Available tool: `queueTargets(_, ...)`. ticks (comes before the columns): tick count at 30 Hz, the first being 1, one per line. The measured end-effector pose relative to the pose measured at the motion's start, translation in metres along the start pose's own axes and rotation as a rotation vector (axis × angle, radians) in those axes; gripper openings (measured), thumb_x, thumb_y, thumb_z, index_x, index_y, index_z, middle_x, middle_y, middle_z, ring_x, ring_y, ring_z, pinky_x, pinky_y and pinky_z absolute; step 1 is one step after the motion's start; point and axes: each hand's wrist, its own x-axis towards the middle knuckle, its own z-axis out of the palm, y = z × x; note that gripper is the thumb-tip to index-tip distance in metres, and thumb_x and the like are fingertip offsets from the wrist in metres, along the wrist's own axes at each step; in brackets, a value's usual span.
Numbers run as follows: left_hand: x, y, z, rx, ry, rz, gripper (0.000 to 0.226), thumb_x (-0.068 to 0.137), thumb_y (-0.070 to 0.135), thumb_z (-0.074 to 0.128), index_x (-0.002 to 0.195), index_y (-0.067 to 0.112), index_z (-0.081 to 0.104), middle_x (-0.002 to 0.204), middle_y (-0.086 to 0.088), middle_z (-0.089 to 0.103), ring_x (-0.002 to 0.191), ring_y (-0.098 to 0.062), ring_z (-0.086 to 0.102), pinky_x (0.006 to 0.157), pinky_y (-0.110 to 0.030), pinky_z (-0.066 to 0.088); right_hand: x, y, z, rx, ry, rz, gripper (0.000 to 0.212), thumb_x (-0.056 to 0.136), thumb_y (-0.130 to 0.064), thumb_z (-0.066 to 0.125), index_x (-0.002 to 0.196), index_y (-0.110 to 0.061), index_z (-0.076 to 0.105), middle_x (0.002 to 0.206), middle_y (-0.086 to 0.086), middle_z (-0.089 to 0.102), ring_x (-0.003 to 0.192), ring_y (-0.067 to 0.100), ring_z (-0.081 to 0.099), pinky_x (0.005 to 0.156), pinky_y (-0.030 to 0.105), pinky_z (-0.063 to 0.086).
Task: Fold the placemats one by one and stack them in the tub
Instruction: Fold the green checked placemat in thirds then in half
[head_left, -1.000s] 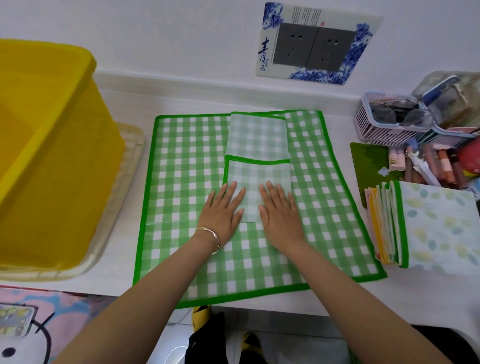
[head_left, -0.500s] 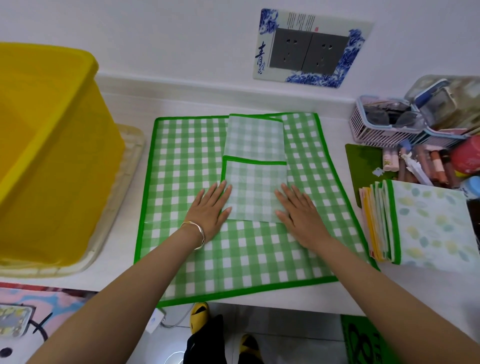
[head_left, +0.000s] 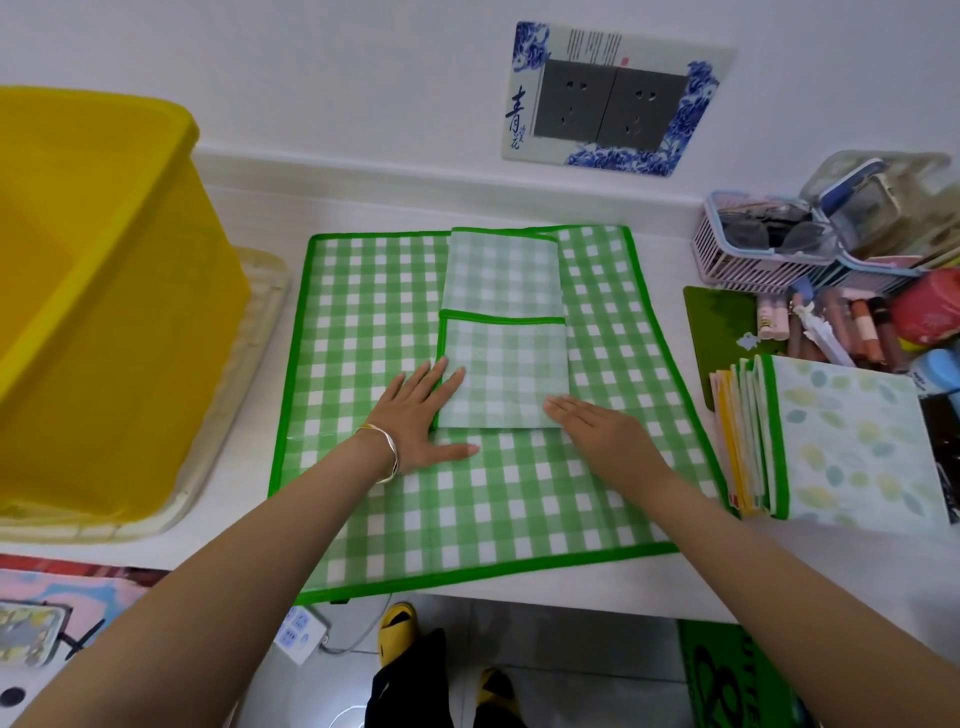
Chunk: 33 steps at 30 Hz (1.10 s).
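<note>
Nearest, below the table edge, a white power strip (head_left: 301, 631) and a pair of yellow slippers (head_left: 397, 623) are on the floor. On the white table (head_left: 779, 566), a green checked spread placemat (head_left: 363, 322) lies flat, and its near border reaches the table edge.

Both forearms come in from the near side. The left hand (head_left: 415, 421), with a thin bracelet (head_left: 387, 452) on the wrist, lies flat with straight fingers. The palm is on the spread placemat and the fingertips are on the near left corner of the folded placemat (head_left: 504, 332). The right hand (head_left: 602, 436) is also relaxed and grasps nothing. Its straight fingers point left and touch the near right corner of the same piece.

The folded placemat is a narrow paler rectangle in the middle of the spread one. It goes from the hands to the far border, and a green hem crosses it halfway.

To the left stands the yellow tub (head_left: 104, 291) on a pale tray (head_left: 260, 322), just beside the spread placemat. To the right is a stack of placemats (head_left: 852, 441) with a leaf pattern on top. Farther right is a pink basket (head_left: 748, 260) with sunglasses inside. On the far wall is a wall socket (head_left: 613, 104) with a blue and white frame.
</note>
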Motion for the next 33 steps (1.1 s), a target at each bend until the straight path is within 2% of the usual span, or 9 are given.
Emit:
queueTargets(3,-0.004,-0.007,-0.006,0.025,0.095,0.078,0.087,0.074,0.075,0.028,0.146,0.037,-0.001,0.157,0.008,-0.001,0.145,-0.017,-0.004,0.114,-0.034,-0.008,-0.005,-0.003,-0.01,0.074,0.051,0.038,0.056,0.069,0.01,0.076,0.121,-0.003,0.061,0.116,0.012,0.066,0.102,0.024,0.066,0.088,0.033,0.051)
queueTargets(5,-0.008,-0.009,-0.009,0.062,0.124,0.13,0.075,0.087,0.047,0.048,0.147,0.034,0.005,0.157,0.006,0.005,0.145,-0.02,0.001,0.114,-0.034,-0.007,-0.012,-0.005,-0.018,0.097,0.077,0.008,0.052,0.072,0.009,0.072,0.121,-0.003,0.06,0.115,0.013,0.066,0.102,0.024,0.067,0.089,0.033,0.051)
queueTargets(8,-0.011,-0.006,-0.01,0.127,0.165,0.199,0.085,0.08,-0.001,0.05,0.147,0.029,0.008,0.157,0.004,0.006,0.145,-0.022,0.002,0.114,-0.035,-0.008,-0.027,-0.012,-0.027,0.124,0.116,-0.105,0.034,0.086,-0.002,0.053,0.119,-0.003,0.061,0.114,0.012,0.067,0.102,0.022,0.066,0.089,0.034,0.052)
queueTargets(11,-0.014,-0.001,-0.006,0.241,0.157,0.288,0.101,0.071,-0.016,0.041,0.146,0.03,-0.007,0.156,0.002,-0.004,0.144,-0.023,-0.009,0.112,-0.035,-0.014,-0.041,-0.017,-0.027,0.124,0.141,-0.224,0.034,0.09,-0.009,0.048,0.121,-0.005,0.059,0.12,0.009,0.064,0.112,0.019,0.061,0.096,0.034,0.049)
queueTargets(14,-0.019,0.002,0.002,0.343,0.07,0.348,0.112,0.068,-0.018,0.037,0.137,0.038,-0.032,0.153,0.004,-0.02,0.139,-0.023,-0.025,0.108,-0.035,-0.023,-0.045,-0.012,-0.021,0.058,0.061,-0.262,0.045,0.09,-0.02,0.049,0.134,-0.011,0.047,0.137,0.006,0.052,0.13,0.02,0.044,0.11,0.036,0.034)
queueTargets(20,-0.037,0.01,0.013,0.404,-0.021,0.537,0.112,0.072,-0.005,0.05,0.137,0.039,-0.03,0.153,0.0,-0.022,0.137,-0.031,-0.027,0.109,-0.044,-0.021,-0.033,-0.003,-0.01,0.033,-0.249,-0.088,0.073,0.088,-0.053,0.042,0.15,-0.03,0.013,0.158,-0.002,0.008,0.146,0.021,-0.001,0.118,0.038,-0.002)
queueTargets(24,-0.043,0.008,0.019,0.376,-0.023,0.534,0.102,0.077,0.01,0.051,0.14,0.041,-0.023,0.154,0.004,-0.021,0.135,-0.035,-0.03,0.108,-0.046,-0.022,-0.034,0.0,0.002,0.036,-0.338,-0.091,0.077,0.088,-0.057,0.045,0.15,-0.035,0.004,0.159,-0.005,0.0,0.145,0.019,-0.012,0.117,0.038,-0.008)
queueTargets(29,-0.036,-0.004,0.024,0.312,0.088,0.406,0.083,0.073,0.028,0.026,0.149,0.027,-0.008,0.157,-0.002,-0.001,0.143,-0.029,-0.002,0.114,-0.051,-0.002,-0.036,0.002,0.005,0.075,-0.334,-0.069,0.075,0.09,-0.053,0.045,0.15,-0.036,0.004,0.158,-0.009,-0.004,0.144,0.016,-0.015,0.116,0.032,-0.011)
queueTargets(33,-0.033,-0.004,0.028,0.255,0.201,0.376,0.078,0.071,0.021,0.024,0.148,0.015,0.015,0.153,-0.007,0.023,0.14,-0.022,0.026,0.115,-0.043,0.016,-0.035,0.003,0.005,0.168,-0.283,-0.005,0.063,0.094,-0.05,0.037,0.149,-0.031,0.012,0.157,-0.011,0.009,0.145,0.009,-0.004,0.118,0.028,-0.002)
